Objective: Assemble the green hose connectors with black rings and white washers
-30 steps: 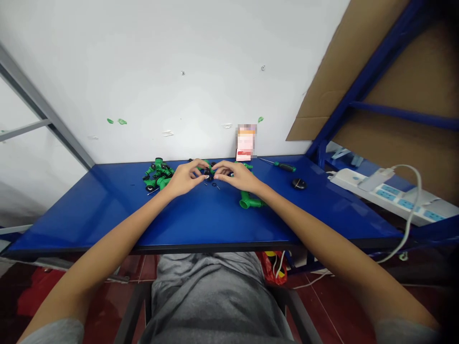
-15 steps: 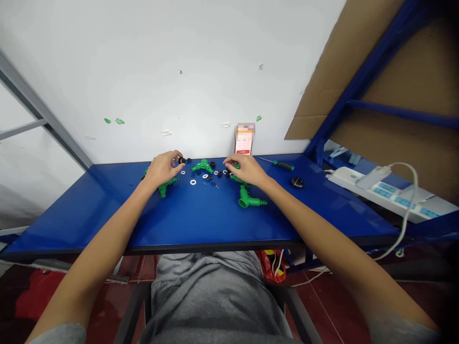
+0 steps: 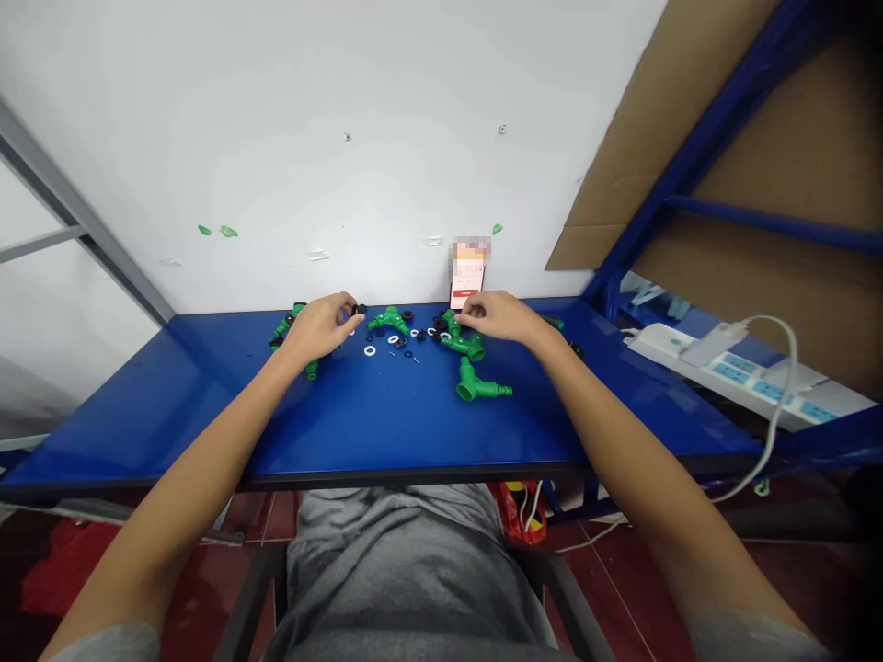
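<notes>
My left hand (image 3: 323, 326) is at the back of the blue table, thumb and fingertips closed around a small black round part (image 3: 356, 311). Green branched fittings (image 3: 282, 326) lie beneath and beside this hand, partly covered by it. My right hand (image 3: 507, 315) hovers with bent, parted fingers, its tips by the upper end of a green fitting (image 3: 469, 346); I see nothing held in it. Nearer me lies another green fitting (image 3: 475, 386). Between the hands are a three-armed green fitting (image 3: 390, 319), white rings (image 3: 371, 350), and small black parts (image 3: 401, 342).
A phone (image 3: 467, 276) leans on the white wall behind my right hand. My right arm mostly hides a screwdriver (image 3: 553, 322) and a black round object (image 3: 577, 349). On the right is a white power strip (image 3: 731, 372) with a cable. The table's front edge (image 3: 414, 476) is near my lap.
My right hand has shifted right, uncovering more of the green fitting and black rings and covering the screwdriver. My left hand has edged right with the black part at its fingertips.
</notes>
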`<action>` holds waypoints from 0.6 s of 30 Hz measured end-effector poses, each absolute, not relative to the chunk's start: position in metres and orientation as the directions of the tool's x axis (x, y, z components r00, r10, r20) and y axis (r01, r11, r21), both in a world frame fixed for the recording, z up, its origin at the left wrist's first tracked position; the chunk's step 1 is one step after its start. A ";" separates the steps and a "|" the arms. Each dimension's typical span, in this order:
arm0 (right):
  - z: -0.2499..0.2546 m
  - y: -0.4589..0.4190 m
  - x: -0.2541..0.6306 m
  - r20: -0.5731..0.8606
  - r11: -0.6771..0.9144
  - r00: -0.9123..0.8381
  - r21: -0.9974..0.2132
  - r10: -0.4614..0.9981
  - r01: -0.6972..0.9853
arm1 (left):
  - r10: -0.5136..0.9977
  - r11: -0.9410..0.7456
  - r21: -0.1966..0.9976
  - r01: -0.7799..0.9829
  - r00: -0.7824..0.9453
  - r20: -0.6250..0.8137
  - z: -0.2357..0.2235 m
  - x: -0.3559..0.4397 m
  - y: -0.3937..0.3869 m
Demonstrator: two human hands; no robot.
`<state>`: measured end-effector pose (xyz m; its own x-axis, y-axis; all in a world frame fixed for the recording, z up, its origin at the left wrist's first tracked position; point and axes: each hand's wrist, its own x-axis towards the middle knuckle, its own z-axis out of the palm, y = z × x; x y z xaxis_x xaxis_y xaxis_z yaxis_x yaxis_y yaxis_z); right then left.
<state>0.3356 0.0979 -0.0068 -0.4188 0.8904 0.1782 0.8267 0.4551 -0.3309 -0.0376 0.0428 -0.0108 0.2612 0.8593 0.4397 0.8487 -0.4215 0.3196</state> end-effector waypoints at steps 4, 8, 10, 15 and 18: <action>0.000 0.095 0.347 -0.101 0.469 -0.528 -0.344 0.843 0.814 | 0.859 -0.429 0.318 0.846 0.272 0.433 -0.014 -0.036 0.042; -0.002 0.096 0.350 -0.163 0.538 -0.604 -0.318 0.780 0.781 | 0.857 -0.440 0.317 0.840 0.287 0.428 -0.017 -0.036 0.044; -0.003 0.096 0.350 -0.154 0.554 -0.617 -0.311 0.772 0.772 | 0.858 -0.441 0.320 0.839 0.289 0.425 -0.019 -0.036 0.045; -0.001 0.096 0.350 -0.080 0.593 -0.648 -0.333 0.757 0.734 | 0.841 -0.471 0.322 0.821 0.309 0.444 -0.021 -0.034 0.045; 0.004 0.091 0.351 0.036 0.626 -0.667 -0.384 0.744 0.678 | 0.820 -0.507 0.347 0.789 0.318 0.476 -0.022 -0.032 0.043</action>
<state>0.3510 0.0911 0.0039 -0.6669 0.7443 0.0363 0.6782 0.6264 -0.3842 -0.0321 0.0434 -0.0215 0.3182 0.8201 0.4756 0.7888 -0.5073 0.3471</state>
